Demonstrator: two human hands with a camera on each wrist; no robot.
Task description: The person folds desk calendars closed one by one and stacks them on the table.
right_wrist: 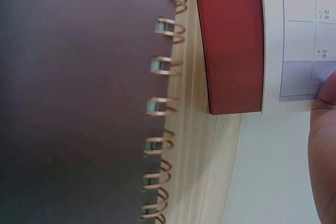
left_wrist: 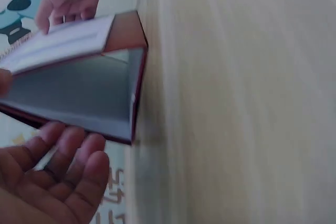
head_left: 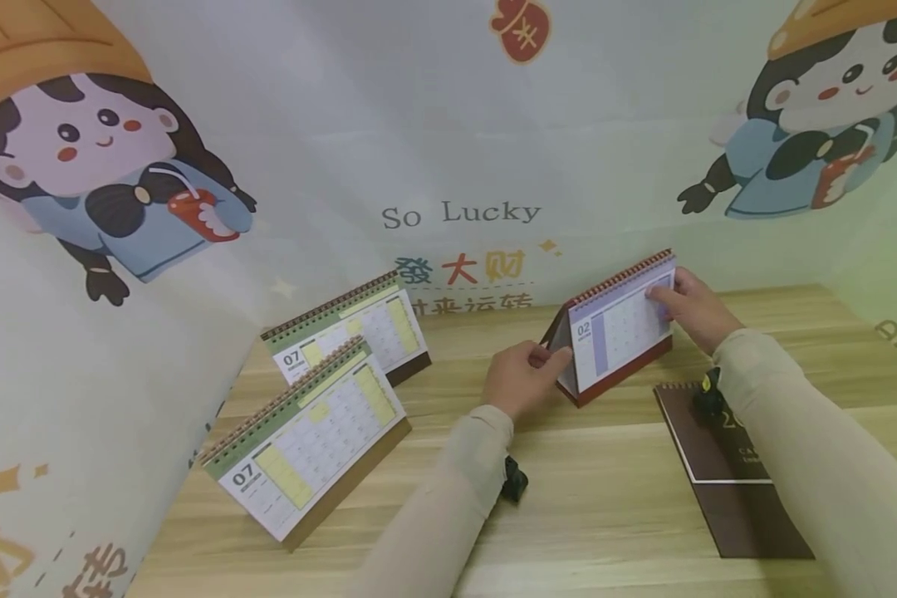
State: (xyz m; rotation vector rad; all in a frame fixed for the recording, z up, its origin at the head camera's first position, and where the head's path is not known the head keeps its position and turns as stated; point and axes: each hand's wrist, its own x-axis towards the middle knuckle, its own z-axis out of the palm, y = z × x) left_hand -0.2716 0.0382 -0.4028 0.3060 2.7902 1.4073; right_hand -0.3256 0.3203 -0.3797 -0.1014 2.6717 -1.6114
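Together, left hand [head_left: 519, 379] and right hand [head_left: 701, 314] hold a wire-bound, tent-shaped calendar [head_left: 622, 334].

Pale backdrop [head_left: 359, 108] with printed cartoon figures [head_left: 142, 195], "So Lucky" lettering [head_left: 491, 213]; wood-grain tabletop [head_left: 583, 498].

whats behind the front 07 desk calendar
A second 07 desk calendar stands behind the front 07 desk calendar, with its upper edge and the right of its page showing. Its lower left is covered, so the dates there cannot be seen.
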